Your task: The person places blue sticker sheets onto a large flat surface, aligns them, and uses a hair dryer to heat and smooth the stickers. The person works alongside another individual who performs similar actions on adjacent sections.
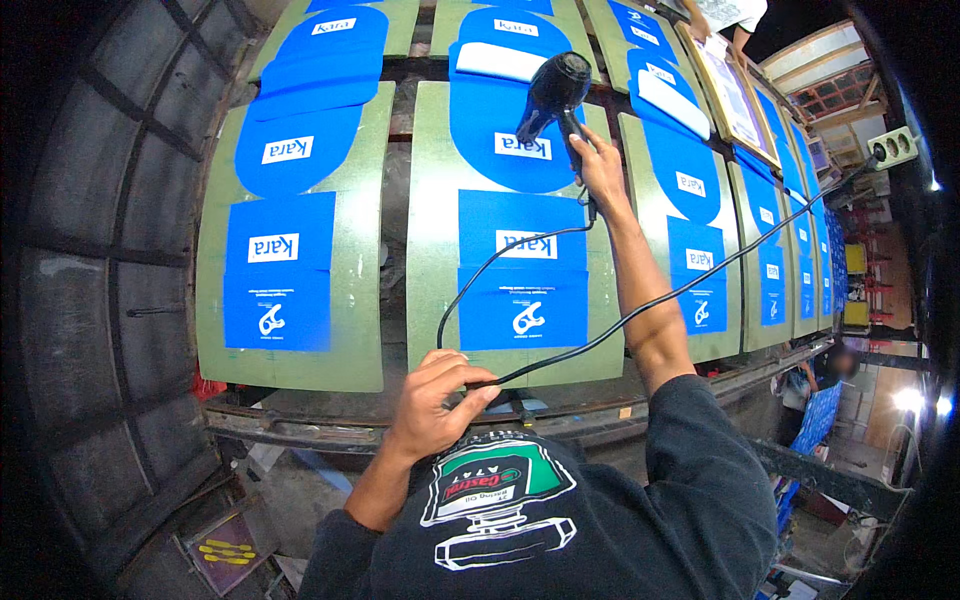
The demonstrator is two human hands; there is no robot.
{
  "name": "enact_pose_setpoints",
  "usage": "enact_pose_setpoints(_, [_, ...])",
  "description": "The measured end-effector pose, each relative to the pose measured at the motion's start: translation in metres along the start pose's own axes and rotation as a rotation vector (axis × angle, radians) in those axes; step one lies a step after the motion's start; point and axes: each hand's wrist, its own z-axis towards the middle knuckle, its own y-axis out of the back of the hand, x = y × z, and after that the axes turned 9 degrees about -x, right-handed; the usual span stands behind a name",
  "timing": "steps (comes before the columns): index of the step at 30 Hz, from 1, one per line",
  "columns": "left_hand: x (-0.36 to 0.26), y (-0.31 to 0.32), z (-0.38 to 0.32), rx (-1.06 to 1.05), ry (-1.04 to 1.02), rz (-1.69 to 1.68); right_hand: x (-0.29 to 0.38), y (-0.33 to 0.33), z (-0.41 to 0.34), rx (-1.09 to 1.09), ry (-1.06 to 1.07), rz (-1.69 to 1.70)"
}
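My right hand grips the handle of a black hair dryer, arm stretched out over the second green board from the left. The dryer's nozzle is above a rounded blue fabric piece with a white printed patch. Nearer me on that board lies a rectangular blue fabric piece, also printed in white. My left hand pinches the dryer's black cord in front of my chest. From there the cord loops up to the dryer and also runs off to the right.
A power strip at the right takes the cord's plug. More boards with blue fabric stand on both sides. Another person's hands hold a screen-printing frame at the upper right. A further person holds blue cloth.
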Motion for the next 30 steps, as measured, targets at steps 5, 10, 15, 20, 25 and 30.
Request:
enact_pose_setpoints(5, [0.002, 0.000, 0.000, -0.018, 0.017, -0.006, -0.008, 0.019, -0.011, 0.011, -0.006, -0.086])
enact_pose_setpoints(10, [0.000, -0.003, 0.000, 0.021, 0.078, -0.005, -0.020, 0.023, 0.014, -0.030, 0.039, -0.074])
enact_pose_setpoints(15, [0.001, -0.004, 0.000, 0.006, 0.059, 0.004, -0.025, 0.040, -0.001, -0.013, -0.028, -0.078])
enact_pose_setpoints(20, [-0.002, -0.009, -0.001, 0.040, 0.069, -0.025, -0.022, 0.044, 0.005, -0.047, 0.006, -0.016])
enact_pose_setpoints(25, [-0.017, -0.006, -0.006, 0.095, 0.129, -0.022, -0.013, 0.062, -0.038, 0.013, -0.015, -0.021])
enact_pose_setpoints(30, [-0.027, -0.005, -0.023, 0.133, 0.154, -0.088, -0.014, 0.079, -0.127, 0.051, -0.094, -0.005])
